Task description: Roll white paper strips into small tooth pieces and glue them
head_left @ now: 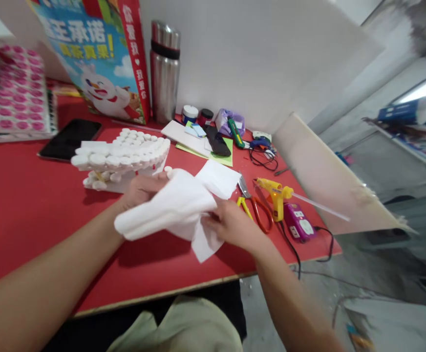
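Note:
Between my two hands, above the front part of the red table (pixel 154 278), is a crumpled, folded white tissue (pixel 172 203). My left hand (pixel 143 189) grips its left side, with the fingers partly hidden behind it. On the other side my right hand (pixel 233 222) is closed on the lower right edge, fingers curled into the folds. A small white round piece (pixel 168 169) shows by my left fingertips. Just behind my left hand stands a white model (pixel 121 154) built of rounded white pieces. A flat white sheet (pixel 218 178) lies beyond the tissue.
To the right lie red-and-yellow-handled pliers (pixel 260 215), a yellow glue gun (pixel 275 193) with a protruding stick, and a purple box (pixel 299 222) with cables. Behind are a phone (pixel 70 139), a steel flask (pixel 164 73), a printed bag (pixel 103 58) and a green cutter (pixel 235 132).

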A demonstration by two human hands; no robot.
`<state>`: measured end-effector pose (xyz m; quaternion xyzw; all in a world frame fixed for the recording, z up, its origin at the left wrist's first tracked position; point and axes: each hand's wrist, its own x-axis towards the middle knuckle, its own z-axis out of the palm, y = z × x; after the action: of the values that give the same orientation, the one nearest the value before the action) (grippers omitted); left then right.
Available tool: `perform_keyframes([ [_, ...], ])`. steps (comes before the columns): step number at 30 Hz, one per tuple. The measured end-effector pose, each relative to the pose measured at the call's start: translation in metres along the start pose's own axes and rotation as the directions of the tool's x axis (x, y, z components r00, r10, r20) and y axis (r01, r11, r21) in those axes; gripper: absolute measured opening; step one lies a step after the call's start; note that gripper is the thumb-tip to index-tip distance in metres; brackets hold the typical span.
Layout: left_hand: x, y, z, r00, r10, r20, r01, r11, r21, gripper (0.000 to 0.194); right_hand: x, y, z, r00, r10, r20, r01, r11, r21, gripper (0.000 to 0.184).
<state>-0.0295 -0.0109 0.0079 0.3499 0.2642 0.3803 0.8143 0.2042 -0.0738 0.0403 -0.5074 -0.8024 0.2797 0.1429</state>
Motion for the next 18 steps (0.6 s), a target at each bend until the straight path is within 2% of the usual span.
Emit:
perform_keyframes([
  [1, -0.002, 0.0, 0.006, 0.995, -0.064, 0.073, 0.066, 0.998, -0.022, 0.019, 0.0, 0.005, -0.007, 0.994, 0.047, -0.101, -0.05, 0.998, -0.027, 0.026],
  [3, -0.005, 0.0, 0.017, 0.966, -0.171, 0.195, 0.181, 0.983, -0.032, 0.028, 0.003, 0.014, -0.028, 0.939, 0.129, -0.318, -0.17, 0.98, -0.104, 0.025],
  [4, -0.005, 0.0, 0.02, 0.938, -0.222, 0.266, 0.238, 0.971, -0.028, 0.029, 0.006, 0.017, -0.038, 0.917, 0.174, -0.358, -0.24, 0.96, -0.147, 0.024],
  [5, -0.005, -0.001, 0.021, 0.93, -0.24, 0.28, 0.259, 0.965, -0.033, 0.029, 0.009, 0.02, -0.048, 0.893, 0.228, -0.389, -0.313, 0.934, -0.172, 0.024],
  [7, -0.002, -0.003, 0.02, 0.926, -0.272, 0.262, 0.29, 0.956, -0.034, 0.028, 0.017, 0.023, -0.06, 0.874, 0.321, -0.365, -0.425, 0.87, -0.252, 0.02],
  [9, 0.001, -0.005, 0.016, 0.934, -0.286, 0.213, 0.299, 0.954, -0.031, 0.026, 0.026, 0.023, -0.061, 0.86, 0.386, -0.334, -0.488, 0.814, -0.315, 0.017],
  [11, 0.004, -0.006, 0.013, 0.946, -0.274, 0.173, 0.284, 0.958, -0.033, 0.022, 0.034, 0.021, -0.055, 0.838, 0.365, -0.406, -0.501, 0.81, -0.306, 0.016],
  [13, 0.006, -0.006, 0.013, 0.959, -0.242, 0.149, 0.248, 0.968, -0.029, 0.018, 0.038, 0.015, -0.047, 0.813, 0.267, -0.518, -0.408, 0.895, -0.178, 0.019],
  [14, 0.007, -0.006, 0.014, 0.964, -0.224, 0.144, 0.228, 0.973, -0.018, 0.019, 0.04, 0.011, -0.043, 0.811, 0.225, -0.54, -0.308, 0.949, -0.068, 0.023],
  [15, 0.007, -0.007, 0.015, 0.97, -0.201, 0.139, 0.204, 0.979, -0.007, 0.019, 0.041, 0.006, -0.039, 0.84, 0.207, -0.501, -0.195, 0.978, 0.078, 0.029],
  [16, 0.008, -0.007, 0.017, 0.975, -0.175, 0.136, 0.176, 0.984, 0.003, 0.02, 0.041, 0.001, -0.036, 0.89, 0.205, -0.408, -0.108, 0.962, 0.25, 0.035],
  [17, 0.01, -0.008, 0.018, 0.981, -0.143, 0.131, 0.143, 0.99, 0.012, 0.022, 0.04, -0.003, -0.033, 0.942, 0.198, -0.272, -0.073, 0.909, 0.409, 0.039],
  [18, 0.011, -0.009, 0.02, 0.987, -0.105, 0.122, 0.103, 0.994, 0.026, 0.023, 0.04, -0.006, -0.03, 0.974, 0.182, -0.132, -0.084, 0.84, 0.536, 0.042],
])
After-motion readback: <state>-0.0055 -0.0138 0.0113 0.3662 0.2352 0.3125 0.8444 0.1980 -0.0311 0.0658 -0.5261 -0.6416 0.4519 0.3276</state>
